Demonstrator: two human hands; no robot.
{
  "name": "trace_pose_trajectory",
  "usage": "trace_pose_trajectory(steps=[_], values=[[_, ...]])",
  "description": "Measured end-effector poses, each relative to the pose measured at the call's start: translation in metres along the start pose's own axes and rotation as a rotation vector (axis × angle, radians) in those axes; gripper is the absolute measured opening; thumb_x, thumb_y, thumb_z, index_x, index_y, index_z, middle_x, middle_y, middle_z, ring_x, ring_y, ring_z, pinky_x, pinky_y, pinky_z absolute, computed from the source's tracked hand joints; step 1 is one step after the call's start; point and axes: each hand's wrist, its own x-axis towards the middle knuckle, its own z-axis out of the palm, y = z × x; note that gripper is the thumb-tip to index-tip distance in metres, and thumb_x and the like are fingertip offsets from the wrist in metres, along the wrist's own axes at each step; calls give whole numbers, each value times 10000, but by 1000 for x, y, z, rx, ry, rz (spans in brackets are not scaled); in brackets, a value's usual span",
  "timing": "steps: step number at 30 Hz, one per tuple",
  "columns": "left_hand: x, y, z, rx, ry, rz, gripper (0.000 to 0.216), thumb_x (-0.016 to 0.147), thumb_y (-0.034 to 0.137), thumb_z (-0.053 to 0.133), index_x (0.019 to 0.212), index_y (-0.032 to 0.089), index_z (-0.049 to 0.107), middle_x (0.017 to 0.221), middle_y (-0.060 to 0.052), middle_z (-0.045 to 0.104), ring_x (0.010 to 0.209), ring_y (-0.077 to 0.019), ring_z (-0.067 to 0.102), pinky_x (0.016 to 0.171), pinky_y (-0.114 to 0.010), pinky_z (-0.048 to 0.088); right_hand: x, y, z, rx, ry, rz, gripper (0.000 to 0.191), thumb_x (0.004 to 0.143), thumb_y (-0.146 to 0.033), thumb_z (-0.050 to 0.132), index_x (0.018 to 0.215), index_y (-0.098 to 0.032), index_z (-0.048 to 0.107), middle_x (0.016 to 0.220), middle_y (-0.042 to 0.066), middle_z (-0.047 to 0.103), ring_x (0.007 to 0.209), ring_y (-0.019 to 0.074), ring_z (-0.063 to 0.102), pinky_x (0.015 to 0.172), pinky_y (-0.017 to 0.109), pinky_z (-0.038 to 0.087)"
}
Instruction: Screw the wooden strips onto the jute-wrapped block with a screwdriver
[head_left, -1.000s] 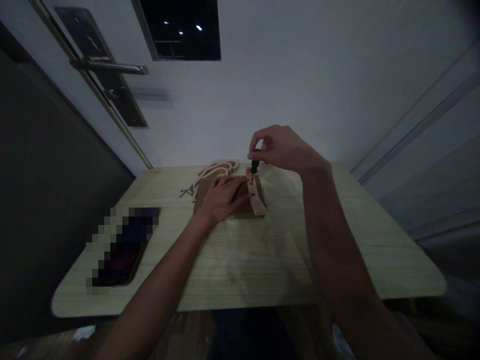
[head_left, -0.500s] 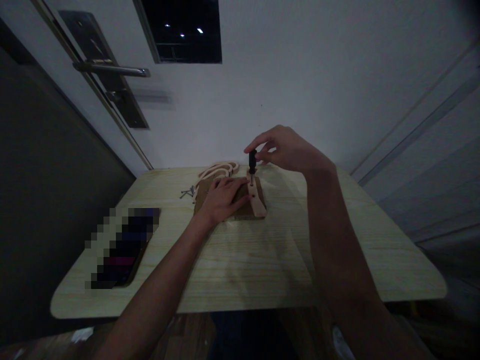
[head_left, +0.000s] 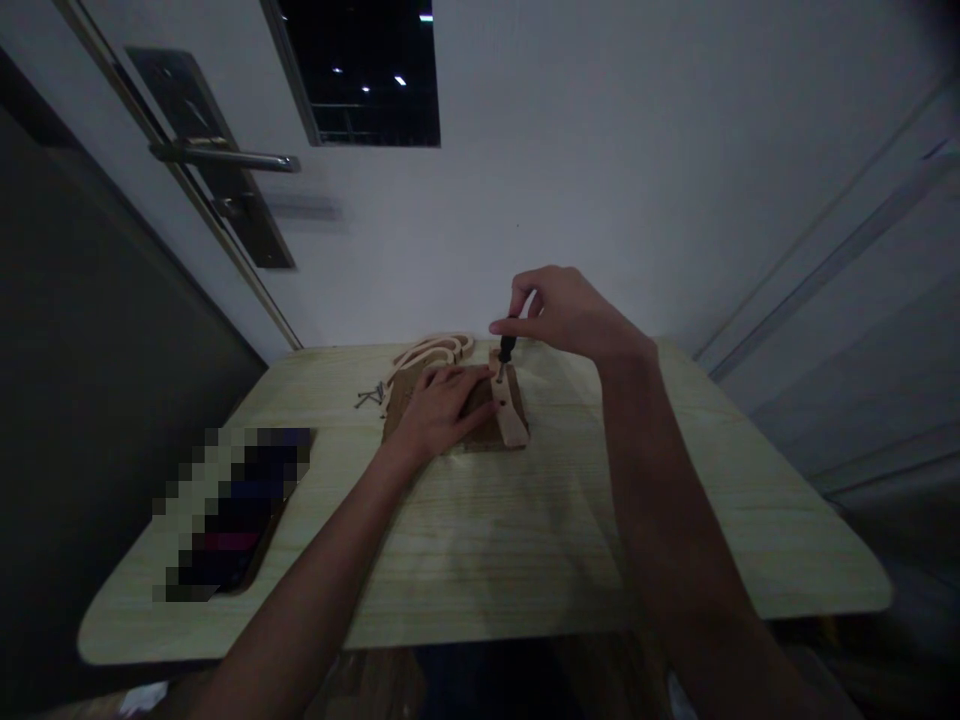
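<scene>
My right hand (head_left: 564, 312) pinches the black handle of a small screwdriver (head_left: 506, 350) that stands upright, its tip on a pale wooden strip (head_left: 511, 415). The strip lies along the right edge of a brown board (head_left: 487, 432). My left hand (head_left: 437, 410) lies flat on that board, fingers spread toward the strip, pressing it down.
Several loose screws (head_left: 370, 397) and curved pale wooden pieces (head_left: 435, 350) lie behind the board. A blurred dark flat object (head_left: 229, 515) rests at the left of the light wooden table (head_left: 525, 540). A door with a metal lever handle (head_left: 225, 157) stands at the left, a white wall behind.
My right fingers have closed again on the screwdriver handle after opening around it half a second ago. The view has tilted slightly; my left hand stays on the board.
</scene>
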Motion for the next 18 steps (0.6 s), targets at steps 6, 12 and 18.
trace_pose_trajectory(steps=[6, 12, 18], values=[[0, 1, -2, -9, -4, -5, 495, 927, 539, 396, 1329, 257, 459, 1353, -51, 551, 1260, -286, 433, 1036, -504, 303, 1, -2, 0, 65, -88, -78, 88, 750, -251, 685, 779, -169, 669, 762, 21, 663, 695, 133, 575, 658, 264, 405], [1, 1, -2, -25, -9, -9, 485, 928, 529, 402, 1324, 257, 464, 1359, -48, 546, 1271, -280, 417, 1039, -487, 301, 0, -5, -3, 61, -186, -82, 161, 758, -146, 609, 869, -180, 722, 798, 25, 695, 675, 120, 584, 657, 252, 437], [1, -2, 0, -21, -9, -5, 503, 927, 552, 384, 1341, 273, 443, 1370, -40, 538, 1273, -281, 414, 1034, -491, 297, -1, -9, -5, 89, -203, -82, 229, 766, -126, 586, 952, -189, 703, 868, 30, 693, 707, 120, 586, 663, 246, 437]])
